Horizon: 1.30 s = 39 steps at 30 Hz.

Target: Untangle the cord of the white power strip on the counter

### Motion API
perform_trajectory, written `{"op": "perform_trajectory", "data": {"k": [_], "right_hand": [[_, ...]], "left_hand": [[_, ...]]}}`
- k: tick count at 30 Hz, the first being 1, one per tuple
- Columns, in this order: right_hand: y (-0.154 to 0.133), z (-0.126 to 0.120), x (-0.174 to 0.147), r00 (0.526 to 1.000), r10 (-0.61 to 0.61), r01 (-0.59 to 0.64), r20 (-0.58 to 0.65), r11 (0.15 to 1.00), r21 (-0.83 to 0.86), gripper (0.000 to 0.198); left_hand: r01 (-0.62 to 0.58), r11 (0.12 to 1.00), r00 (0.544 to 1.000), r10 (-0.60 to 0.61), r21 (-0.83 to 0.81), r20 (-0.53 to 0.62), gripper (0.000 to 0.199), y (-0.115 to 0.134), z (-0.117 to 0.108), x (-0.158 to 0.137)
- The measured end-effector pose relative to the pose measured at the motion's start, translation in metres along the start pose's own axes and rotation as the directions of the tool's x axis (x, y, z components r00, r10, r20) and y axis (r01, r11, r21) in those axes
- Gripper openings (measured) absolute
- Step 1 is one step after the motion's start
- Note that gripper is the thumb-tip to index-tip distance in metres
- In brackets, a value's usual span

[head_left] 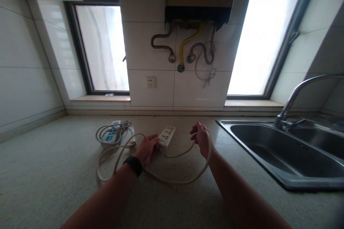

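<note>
The white power strip (167, 135) lies flat on the speckled surface (53, 171), sockets facing up, between the person's two hands and in front of the tiled wall.

Left hand (146, 147): rests at the near left end of the power strip, fingertips touching its edge. The grip is laid against the strip; whether the fingers close around it cannot be told. A dark band (133, 165) sits on the left wrist.

Right hand (200, 137): raised just right of the power strip, grip clamped on the cream cord (172, 180). From the strip's near end the cord runs to this hand, passes over the wrist, then sweeps in a wide loop toward the person and back to the left of the strip.

Left of the power strip, a second strip (110, 137) lies wrapped in its own coiled cord. Right of the power strip, well apart, is a steel sink (282, 157) with a curved faucet (295, 94). On the wall behind the strip is a wall socket (151, 82); above it, hoses (188, 48) hang from a wall-mounted unit.
</note>
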State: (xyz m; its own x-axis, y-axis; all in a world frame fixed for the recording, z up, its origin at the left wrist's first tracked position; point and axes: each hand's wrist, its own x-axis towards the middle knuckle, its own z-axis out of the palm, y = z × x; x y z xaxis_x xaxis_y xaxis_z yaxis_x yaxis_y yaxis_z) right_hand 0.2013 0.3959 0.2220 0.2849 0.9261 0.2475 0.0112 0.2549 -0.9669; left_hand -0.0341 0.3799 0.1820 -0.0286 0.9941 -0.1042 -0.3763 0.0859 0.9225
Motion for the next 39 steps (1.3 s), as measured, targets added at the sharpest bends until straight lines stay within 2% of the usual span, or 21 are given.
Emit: {"op": "perform_trajectory", "data": {"k": [3,7,10,12,15,17,22,25,27,31,34,35,37,39], "right_hand": [[0.001,0.002,0.0,1.0,-0.011,0.011,0.015,1.0,-0.004,0.041],[0.005,0.002,0.003,0.999,-0.048,0.047,0.013,0.999,0.008,0.045],[0.007,0.002,0.003,0.998,-0.059,0.059,-0.002,0.998,0.017,0.046],[0.004,0.003,0.0,0.995,-0.099,0.099,-0.027,0.995,0.006,0.047],[-0.005,0.004,-0.01,0.963,-0.263,0.26,-0.059,0.964,-0.058,0.048],[-0.013,0.005,-0.019,0.928,-0.369,0.359,-0.049,0.922,-0.145,0.048],[-0.019,0.007,-0.031,0.892,-0.451,0.438,0.025,0.851,-0.29,0.048],[-0.016,0.007,-0.029,0.887,-0.457,0.454,0.068,0.835,-0.312,0.046],[-0.013,0.006,-0.026,0.886,-0.455,0.458,0.087,0.832,-0.311,0.044],[-0.008,0.001,-0.02,0.881,-0.46,0.465,0.109,0.802,-0.375,0.036],[-0.005,-0.002,-0.015,0.881,-0.456,0.463,0.124,0.777,-0.427,0.027],[-0.004,-0.003,-0.013,0.885,-0.449,0.455,0.125,0.775,-0.439,0.023],[-0.001,-0.004,-0.009,0.894,-0.431,0.435,0.119,0.775,-0.459,0.016],[0.003,-0.004,-0.005,0.905,-0.411,0.411,0.107,0.783,-0.467,0.012]], "left_hand": [[-0.049,0.997,0.998,0.046,-0.054,-0.053,0.021,0.002,-0.004,0.006],[-0.082,0.994,0.996,0.078,-0.079,-0.054,0.028,0.002,-0.005,0.009],[-0.09,0.995,0.993,0.093,-0.048,0.068,0.043,0.0,0.001,0.005],[-0.095,0.995,0.979,0.091,0.018,0.181,0.043,-0.001,0.004,0.002],[-0.106,0.986,0.963,0.069,0.129,0.26,0.05,-0.002,0.005,-0.002],[-0.172,0.96,0.957,0.109,0.223,0.267,0.057,-0.006,0.001,-0.002],[-0.41,0.777,0.908,0.299,0.477,0.294,0.058,-0.022,-0.013,0.01],[-0.483,0.684,0.875,0.374,0.546,0.306,0.053,-0.023,-0.019,0.013],[-0.541,0.616,0.841,0.407,0.573,0.356,0.047,-0.02,-0.021,0.011],[-0.683,0.374,0.729,0.41,0.628,0.548,0.038,-0.016,-0.017,-0.003],[-0.771,0.191,0.633,0.336,0.607,0.698,0.035,-0.016,-0.011,-0.013],[-0.783,0.157,0.618,0.31,0.602,0.723,0.037,-0.016,-0.009,-0.016],[-0.772,0.113,0.631,0.258,0.625,0.732,0.043,-0.013,-0.006,-0.022],[-0.736,0.078,0.673,0.201,0.673,0.712,0.054,-0.008,-0.004,-0.029]]}}
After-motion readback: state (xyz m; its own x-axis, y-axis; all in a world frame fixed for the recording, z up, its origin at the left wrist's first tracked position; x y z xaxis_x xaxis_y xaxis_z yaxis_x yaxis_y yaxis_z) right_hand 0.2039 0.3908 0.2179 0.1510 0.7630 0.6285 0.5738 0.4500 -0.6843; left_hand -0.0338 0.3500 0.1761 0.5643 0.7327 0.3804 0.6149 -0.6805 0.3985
